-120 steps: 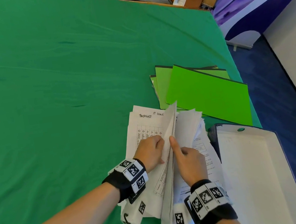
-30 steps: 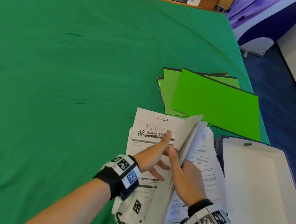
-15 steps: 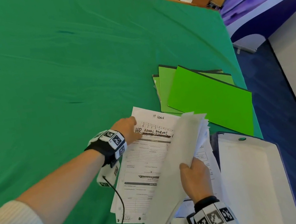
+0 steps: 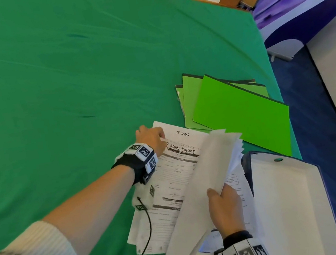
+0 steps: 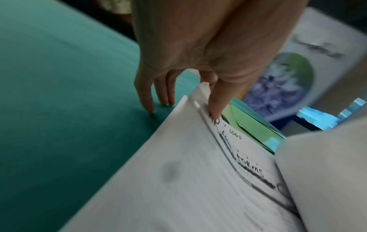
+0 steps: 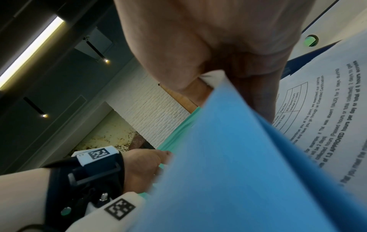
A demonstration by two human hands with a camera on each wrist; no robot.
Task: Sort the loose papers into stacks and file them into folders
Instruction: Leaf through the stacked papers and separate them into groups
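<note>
Two hands work over a green cloth-covered table [image 4: 68, 76]. The left hand [image 4: 151, 137] pinches the top left corner of a white printed form headed "ADMIN FORMS" in marker [image 4: 176, 176]; its thumb [image 5: 216, 100] lies on the sheet's corner, and the other fingers [image 5: 147, 97] reach straight down to the cloth. That form lies on a white sheet headed "IT LOGS" [image 4: 182, 134], mostly covered.

The right hand [image 4: 226, 208] grips a lifted bundle of white papers [image 4: 204, 187], thumb on top, fingers hidden beneath; how many sheets it holds cannot be counted. More printed white pages [image 4: 240, 184] lie under it, partly hidden.

At least three bright green card folders [image 4: 239, 114] overlap just beyond the papers. An open white-lined box file [image 4: 288, 207] sits at the right, cut off by the lower edge.
</note>
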